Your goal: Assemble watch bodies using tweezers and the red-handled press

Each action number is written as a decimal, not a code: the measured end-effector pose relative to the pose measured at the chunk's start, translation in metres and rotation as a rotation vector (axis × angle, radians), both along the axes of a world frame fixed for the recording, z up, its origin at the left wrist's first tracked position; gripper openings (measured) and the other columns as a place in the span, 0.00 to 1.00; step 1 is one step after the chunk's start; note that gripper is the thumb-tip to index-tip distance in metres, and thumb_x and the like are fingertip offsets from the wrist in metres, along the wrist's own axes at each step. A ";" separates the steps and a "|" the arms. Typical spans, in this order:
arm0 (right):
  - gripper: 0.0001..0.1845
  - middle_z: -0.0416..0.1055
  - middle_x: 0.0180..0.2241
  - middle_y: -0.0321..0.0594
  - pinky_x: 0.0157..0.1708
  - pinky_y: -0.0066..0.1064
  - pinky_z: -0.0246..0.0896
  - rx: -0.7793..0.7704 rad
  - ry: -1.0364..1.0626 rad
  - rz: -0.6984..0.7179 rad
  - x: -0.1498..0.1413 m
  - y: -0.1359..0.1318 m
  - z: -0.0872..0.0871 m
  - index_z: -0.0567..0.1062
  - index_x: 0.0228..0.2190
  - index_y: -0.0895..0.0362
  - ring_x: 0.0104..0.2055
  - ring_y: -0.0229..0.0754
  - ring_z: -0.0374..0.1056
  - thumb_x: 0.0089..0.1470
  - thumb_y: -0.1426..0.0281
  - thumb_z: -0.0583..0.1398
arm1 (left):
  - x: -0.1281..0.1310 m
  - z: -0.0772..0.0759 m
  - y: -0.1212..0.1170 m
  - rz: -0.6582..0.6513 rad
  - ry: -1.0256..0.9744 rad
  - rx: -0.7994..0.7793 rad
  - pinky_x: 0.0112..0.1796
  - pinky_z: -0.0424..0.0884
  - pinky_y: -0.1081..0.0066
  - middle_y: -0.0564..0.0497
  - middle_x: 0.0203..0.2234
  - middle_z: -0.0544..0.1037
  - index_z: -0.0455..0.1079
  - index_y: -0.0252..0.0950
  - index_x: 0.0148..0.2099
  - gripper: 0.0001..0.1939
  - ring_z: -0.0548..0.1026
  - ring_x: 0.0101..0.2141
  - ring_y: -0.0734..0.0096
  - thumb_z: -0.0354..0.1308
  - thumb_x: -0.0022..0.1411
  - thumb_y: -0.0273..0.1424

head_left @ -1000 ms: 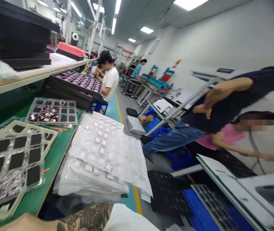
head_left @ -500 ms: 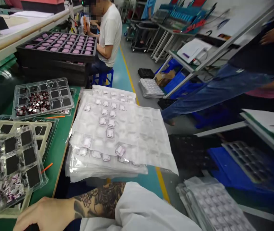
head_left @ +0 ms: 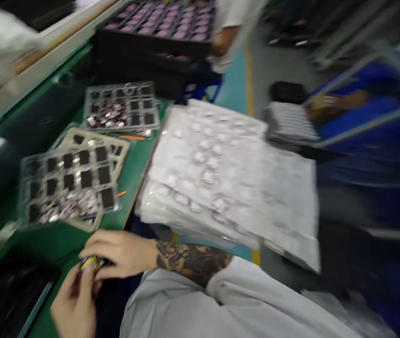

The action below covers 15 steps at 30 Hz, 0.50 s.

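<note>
Two hands work low on the green surface (head_left: 59, 249), just below a clear blister tray (head_left: 69, 185). The left hand (head_left: 75, 303) and the tattooed right hand (head_left: 120, 253) meet from opposite sides on a small yellow-marked part (head_left: 90, 264), each grip pinched closed on it; motion blur and the hands themselves hide its shape and type. Maintain a steady fingertip pinch, keeping the part clear of the tray. Farther right lies a stack of white pocketed plastic sheets (head_left: 228, 178), its contents too blurred to identify.
</note>
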State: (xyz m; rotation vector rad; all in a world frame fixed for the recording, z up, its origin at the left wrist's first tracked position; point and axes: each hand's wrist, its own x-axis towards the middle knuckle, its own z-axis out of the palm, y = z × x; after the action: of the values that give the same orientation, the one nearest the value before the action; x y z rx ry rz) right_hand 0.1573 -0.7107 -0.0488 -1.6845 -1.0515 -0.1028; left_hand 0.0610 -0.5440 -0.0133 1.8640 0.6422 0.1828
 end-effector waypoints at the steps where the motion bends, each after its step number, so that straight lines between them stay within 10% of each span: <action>1: 0.25 0.76 0.59 0.55 0.67 0.32 0.73 -0.002 0.014 -0.017 -0.001 -0.002 0.006 0.75 0.61 0.64 0.63 0.47 0.76 0.74 0.60 0.66 | 0.003 0.001 -0.001 -0.036 -0.039 -0.051 0.27 0.81 0.70 0.48 0.32 0.86 0.84 0.36 0.43 0.27 0.81 0.27 0.64 0.79 0.58 0.55; 15: 0.22 0.81 0.52 0.51 0.54 0.37 0.77 -0.203 -0.214 -0.105 -0.010 0.005 0.008 0.76 0.58 0.62 0.52 0.46 0.78 0.78 0.56 0.61 | -0.001 -0.016 0.018 -0.155 -0.101 -0.233 0.24 0.74 0.77 0.53 0.23 0.80 0.84 0.34 0.44 0.22 0.75 0.21 0.73 0.77 0.65 0.49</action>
State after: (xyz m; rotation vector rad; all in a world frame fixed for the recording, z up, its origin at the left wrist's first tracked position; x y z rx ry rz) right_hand 0.1475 -0.7060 -0.0413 -1.9459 -1.1623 -0.2566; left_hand 0.0596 -0.5264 -0.0291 1.6603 0.4277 0.0959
